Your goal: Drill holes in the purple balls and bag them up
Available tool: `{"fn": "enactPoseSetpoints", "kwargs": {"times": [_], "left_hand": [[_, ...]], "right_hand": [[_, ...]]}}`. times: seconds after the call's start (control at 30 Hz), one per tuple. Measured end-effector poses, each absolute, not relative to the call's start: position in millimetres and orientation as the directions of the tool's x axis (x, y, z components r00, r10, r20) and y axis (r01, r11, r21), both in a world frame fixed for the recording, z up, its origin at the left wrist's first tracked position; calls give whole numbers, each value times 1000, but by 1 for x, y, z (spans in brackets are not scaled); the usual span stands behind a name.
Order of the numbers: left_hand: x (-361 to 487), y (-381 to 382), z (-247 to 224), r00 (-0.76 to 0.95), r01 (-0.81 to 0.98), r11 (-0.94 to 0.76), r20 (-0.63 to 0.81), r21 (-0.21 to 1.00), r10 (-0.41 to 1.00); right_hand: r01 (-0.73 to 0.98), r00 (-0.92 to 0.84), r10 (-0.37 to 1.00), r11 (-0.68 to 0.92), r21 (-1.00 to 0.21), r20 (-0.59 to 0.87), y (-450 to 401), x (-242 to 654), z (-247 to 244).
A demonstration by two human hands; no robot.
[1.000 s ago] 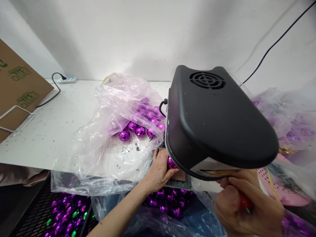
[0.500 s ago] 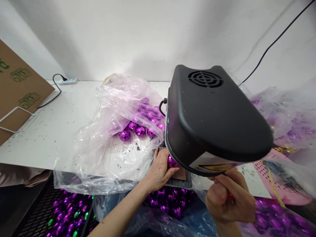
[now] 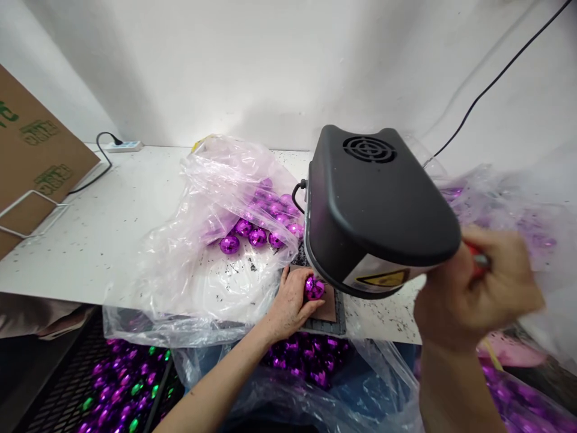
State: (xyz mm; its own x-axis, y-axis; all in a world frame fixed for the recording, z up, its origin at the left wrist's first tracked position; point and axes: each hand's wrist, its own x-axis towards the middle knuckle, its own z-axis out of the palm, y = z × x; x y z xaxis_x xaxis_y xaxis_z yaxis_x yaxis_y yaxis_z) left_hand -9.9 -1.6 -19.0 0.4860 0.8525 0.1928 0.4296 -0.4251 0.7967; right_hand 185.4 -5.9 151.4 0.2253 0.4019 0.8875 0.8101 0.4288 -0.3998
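A shiny purple faceted ball [image 3: 314, 288] is held between the thumb and fingers of my left hand [image 3: 295, 304], above a brown pad [image 3: 328, 308] on a dark mat. Over it leans a black machine housing [image 3: 383, 198] with a round vent and a yellow warning label. At the right of the housing, my right hand [image 3: 478, 288] is wrapped round a red handle [image 3: 478, 262] with a metal end. More purple balls [image 3: 257, 237] lie partly under clear plastic behind my left hand.
Clear plastic sheeting [image 3: 157, 282] spreads over the white table [image 3: 54, 252]. A cardboard box [image 3: 36, 162] and a power strip [image 3: 125, 146] are at the left. Below the table edge are purple and green balls [image 3: 121, 385]. Bagged purple pieces and a pink basket [image 3: 518, 350] are at the right.
My right hand has swung up and to the right with the red handle. The housing's front looks higher and farther left. More of the ball in my left hand shows.
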Motion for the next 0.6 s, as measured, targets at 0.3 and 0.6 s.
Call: {"fn": "enactPoseSetpoints", "kwargs": {"times": [0.3, 0.6], "left_hand": [[-25, -25, 6, 422, 357, -406, 243, 841, 873], [-63, -92, -8, 705, 593, -488, -119, 640, 700]], "right_hand": [[659, 356, 526, 445, -607, 772, 35, 188, 165], [677, 404, 506, 396, -621, 762, 40, 193, 162]]}}
